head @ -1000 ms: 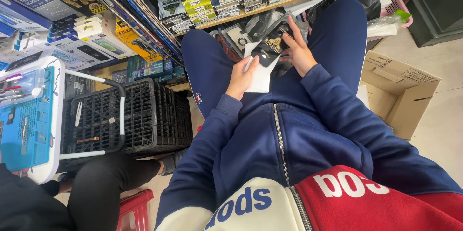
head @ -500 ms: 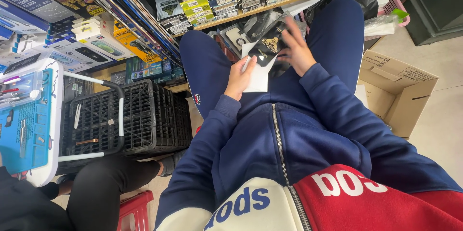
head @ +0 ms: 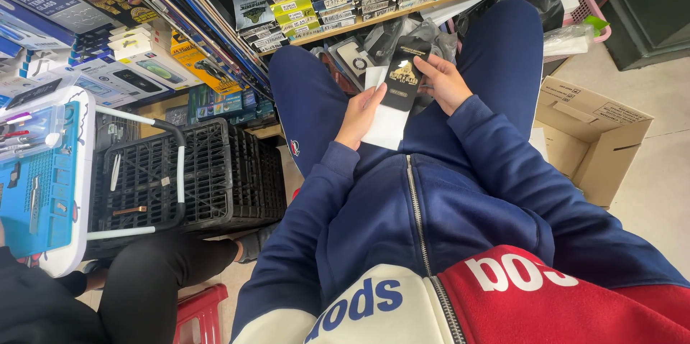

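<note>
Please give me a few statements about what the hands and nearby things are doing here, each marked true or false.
1. The right hand holds a black flat packet. True.
2. The left hand rests on the black plastic crate. False: it holds a white sleeve in the lap.
3. An open cardboard box stands on the floor by the right leg. True.
4. The black packet lies inside the cardboard box. False: it is held over the lap.
5. The crate stands to the person's left. True.

Black slatted plastic crate (head: pixel 183 179) left; blue-and-white work tray (head: pixel 43 186) far left; brown open cardboard box (head: pixel 593 132) right; wooden shelf (head: pixel 402 10) of small labelled packets far; red plastic stool (head: pixel 201 312) near left.
</note>
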